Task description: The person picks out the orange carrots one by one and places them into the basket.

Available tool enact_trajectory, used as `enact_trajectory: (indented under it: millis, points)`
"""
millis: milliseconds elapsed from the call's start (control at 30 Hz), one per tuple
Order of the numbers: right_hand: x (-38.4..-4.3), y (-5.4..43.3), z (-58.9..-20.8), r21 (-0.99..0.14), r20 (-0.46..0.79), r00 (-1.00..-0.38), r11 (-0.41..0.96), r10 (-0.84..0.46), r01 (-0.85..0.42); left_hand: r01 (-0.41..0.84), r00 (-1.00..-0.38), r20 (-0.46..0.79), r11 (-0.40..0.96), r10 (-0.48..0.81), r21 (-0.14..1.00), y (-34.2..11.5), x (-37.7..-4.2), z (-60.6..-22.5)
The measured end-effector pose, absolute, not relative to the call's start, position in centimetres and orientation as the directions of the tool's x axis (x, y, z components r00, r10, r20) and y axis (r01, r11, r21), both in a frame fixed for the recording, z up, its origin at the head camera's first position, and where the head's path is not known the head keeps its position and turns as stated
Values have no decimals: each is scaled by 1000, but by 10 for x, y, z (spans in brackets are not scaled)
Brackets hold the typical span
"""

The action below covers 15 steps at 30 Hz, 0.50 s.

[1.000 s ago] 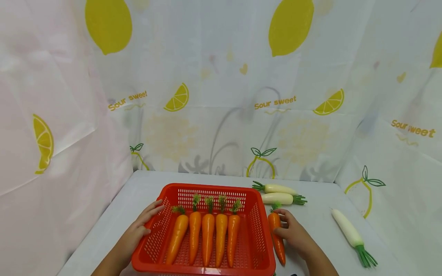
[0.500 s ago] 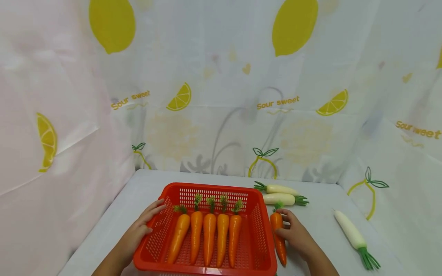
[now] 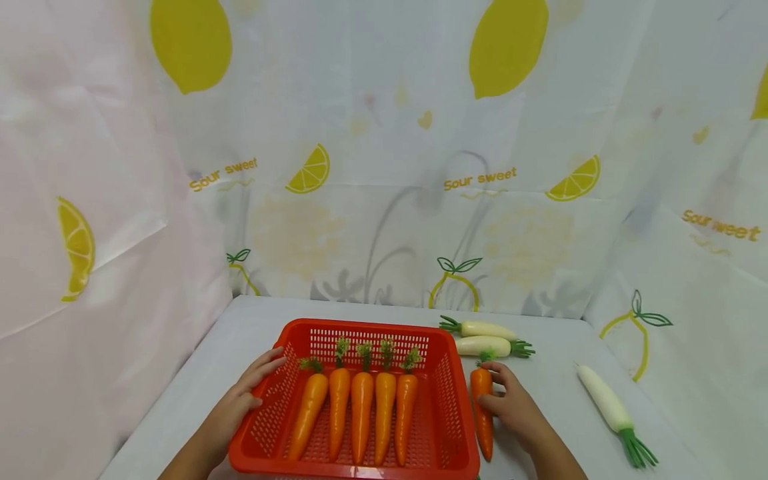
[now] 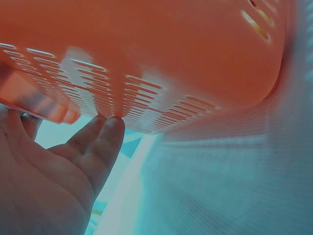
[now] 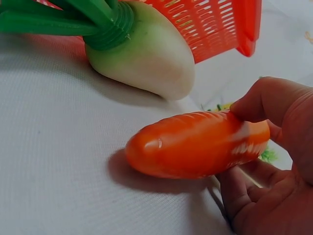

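Note:
A red perforated basket (image 3: 354, 469) stands on the table with several orange carrots (image 3: 361, 413) lined up in it, leafy tops toward the far side. My left hand (image 3: 237, 400) rests at its left rim; in the left wrist view, straight fingers (image 4: 108, 142) touch the outer slotted wall. Just outside the basket's right wall, my right hand (image 3: 510, 403) pinches another carrot (image 3: 483, 413) between thumb and fingers. The right wrist view shows this carrot's tip (image 5: 156, 152) close over the white cloth, with a shadow under it. Its leafy top is partly hidden there.
Two white radishes (image 3: 486, 345) lie behind the basket's right corner. Another white radish (image 3: 603, 397) lies at the far right. In the right wrist view a radish with green stalks (image 5: 146, 54) lies close to the basket. Lemon-printed curtains (image 3: 384, 200) enclose the table.
The carrot in my right hand has turned slightly, its leafy top shifting right, so it now points more straight away from me. My left hand and the basket stay as they were.

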State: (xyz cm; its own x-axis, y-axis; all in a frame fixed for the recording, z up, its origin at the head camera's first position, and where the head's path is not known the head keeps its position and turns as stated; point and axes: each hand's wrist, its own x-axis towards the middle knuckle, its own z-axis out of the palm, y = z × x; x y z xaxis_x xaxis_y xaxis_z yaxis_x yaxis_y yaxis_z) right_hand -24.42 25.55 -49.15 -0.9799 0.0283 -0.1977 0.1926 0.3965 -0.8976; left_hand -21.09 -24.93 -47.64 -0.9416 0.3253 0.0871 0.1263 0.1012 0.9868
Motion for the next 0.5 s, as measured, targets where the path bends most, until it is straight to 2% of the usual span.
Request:
enact_trajectory:
  millis: [500]
  points:
    - [-245,255,-495,-935,-193,-981,298,35,194,86,-947,53,92,318,992,-249,-211,-475]
